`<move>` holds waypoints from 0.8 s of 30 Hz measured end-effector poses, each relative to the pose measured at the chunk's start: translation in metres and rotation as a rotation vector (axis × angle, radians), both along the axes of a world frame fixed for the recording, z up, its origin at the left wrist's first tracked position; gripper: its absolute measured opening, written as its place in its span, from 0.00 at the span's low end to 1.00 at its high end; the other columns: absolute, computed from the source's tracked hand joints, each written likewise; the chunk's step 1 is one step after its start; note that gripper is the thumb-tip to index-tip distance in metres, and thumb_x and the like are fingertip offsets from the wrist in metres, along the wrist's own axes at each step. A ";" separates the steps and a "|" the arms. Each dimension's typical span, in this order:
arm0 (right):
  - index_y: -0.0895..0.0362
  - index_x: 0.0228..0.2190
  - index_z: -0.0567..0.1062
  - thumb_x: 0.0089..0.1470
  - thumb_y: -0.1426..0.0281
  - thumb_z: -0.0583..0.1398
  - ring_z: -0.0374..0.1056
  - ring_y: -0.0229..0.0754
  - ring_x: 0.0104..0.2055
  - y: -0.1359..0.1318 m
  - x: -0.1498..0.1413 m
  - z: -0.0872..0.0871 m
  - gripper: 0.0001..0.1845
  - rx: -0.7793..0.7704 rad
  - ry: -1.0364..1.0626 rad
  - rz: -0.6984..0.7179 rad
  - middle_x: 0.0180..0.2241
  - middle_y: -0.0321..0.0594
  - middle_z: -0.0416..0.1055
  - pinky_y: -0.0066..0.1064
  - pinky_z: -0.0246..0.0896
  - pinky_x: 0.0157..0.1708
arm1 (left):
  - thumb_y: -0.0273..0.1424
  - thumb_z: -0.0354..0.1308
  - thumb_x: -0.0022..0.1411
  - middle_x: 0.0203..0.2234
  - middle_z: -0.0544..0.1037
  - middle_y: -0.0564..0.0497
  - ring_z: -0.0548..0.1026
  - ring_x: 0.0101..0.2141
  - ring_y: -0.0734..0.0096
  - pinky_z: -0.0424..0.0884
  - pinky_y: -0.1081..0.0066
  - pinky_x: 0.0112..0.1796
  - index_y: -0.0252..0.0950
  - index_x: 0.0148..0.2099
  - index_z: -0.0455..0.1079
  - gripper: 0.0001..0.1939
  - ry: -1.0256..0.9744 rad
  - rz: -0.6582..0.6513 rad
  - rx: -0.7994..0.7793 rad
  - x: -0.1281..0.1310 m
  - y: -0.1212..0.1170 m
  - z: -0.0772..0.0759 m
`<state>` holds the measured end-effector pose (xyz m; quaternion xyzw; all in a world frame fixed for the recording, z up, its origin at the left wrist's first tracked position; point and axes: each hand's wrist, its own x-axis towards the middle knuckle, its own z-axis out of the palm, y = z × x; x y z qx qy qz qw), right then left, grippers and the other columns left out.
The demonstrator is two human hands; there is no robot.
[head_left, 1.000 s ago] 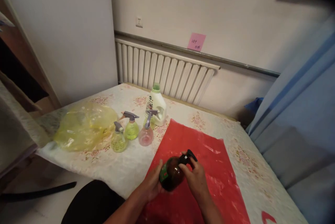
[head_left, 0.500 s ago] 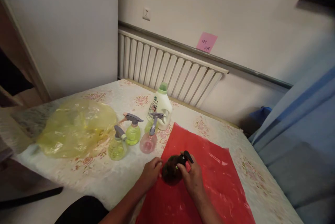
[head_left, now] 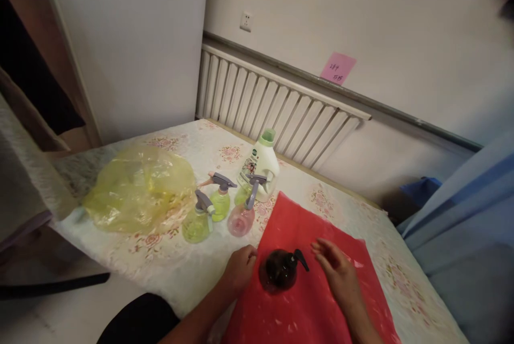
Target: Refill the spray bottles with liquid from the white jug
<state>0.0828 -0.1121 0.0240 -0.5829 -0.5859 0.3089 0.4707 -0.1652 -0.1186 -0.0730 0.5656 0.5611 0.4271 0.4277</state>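
Note:
A dark brown pump bottle [head_left: 278,271] with a black pump head stands on a red plastic bag [head_left: 299,312] spread over the table. To its left, my left hand [head_left: 241,268] has its fingers curled together at the bag's left edge, closed on it; the fingertips are partly hidden. My right hand [head_left: 335,269] hovers to the right of the pump head, apart from it, fingers spread with nothing in them.
Left of the bag stand a pink spray bottle [head_left: 241,222], two yellow-green spray bottles [head_left: 196,226] and another partly hidden one. Behind them is a white detergent jug [head_left: 270,164]. A crumpled yellow plastic bag [head_left: 136,188] lies farther left. A radiator [head_left: 265,97] lines the wall.
My right hand has let go of the pump bottle and moved right. The bottle now stands by itself on the red bag. The camera view has shifted left.

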 end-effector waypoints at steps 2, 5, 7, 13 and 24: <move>0.56 0.38 0.78 0.45 0.61 0.67 0.76 0.52 0.40 0.023 -0.011 0.031 0.18 0.002 -0.066 0.028 0.36 0.44 0.80 0.46 0.68 0.45 | 0.26 0.50 0.57 0.25 0.76 0.51 0.71 0.30 0.65 0.60 0.70 0.35 0.37 0.31 0.72 0.09 0.009 -0.012 0.002 0.000 0.000 -0.001; 0.55 0.35 0.79 0.46 0.65 0.65 0.74 0.45 0.31 0.053 -0.054 0.070 0.12 -0.024 -0.141 0.263 0.28 0.38 0.78 0.38 0.68 0.36 | 0.26 0.49 0.56 0.27 0.77 0.50 0.72 0.32 0.65 0.60 0.70 0.34 0.36 0.31 0.72 0.10 0.027 -0.024 0.001 -0.002 0.003 -0.002; 0.54 0.35 0.80 0.44 0.70 0.64 0.72 0.42 0.30 0.068 -0.088 0.080 0.12 -0.022 -0.283 0.443 0.27 0.35 0.77 0.34 0.66 0.35 | 0.26 0.48 0.56 0.27 0.77 0.50 0.72 0.32 0.65 0.60 0.70 0.34 0.36 0.30 0.71 0.10 0.043 -0.027 -0.006 -0.003 0.005 -0.003; 0.55 0.36 0.81 0.35 0.72 0.69 0.62 0.34 0.21 0.110 -0.149 0.048 0.20 -0.126 -0.418 0.670 0.19 0.27 0.69 0.25 0.56 0.24 | 0.26 0.48 0.55 0.25 0.75 0.52 0.70 0.30 0.68 0.58 0.71 0.32 0.36 0.30 0.70 0.09 0.113 -0.055 -0.021 -0.007 0.006 -0.006; 0.58 0.24 0.74 0.42 0.68 0.66 0.52 0.31 0.24 0.128 -0.175 0.024 0.07 -0.076 -0.376 0.811 0.21 0.28 0.58 0.24 0.50 0.25 | 0.25 0.48 0.55 0.33 0.78 0.50 0.73 0.35 0.68 0.63 0.72 0.37 0.36 0.37 0.73 0.12 0.161 -0.059 0.014 -0.008 0.007 -0.005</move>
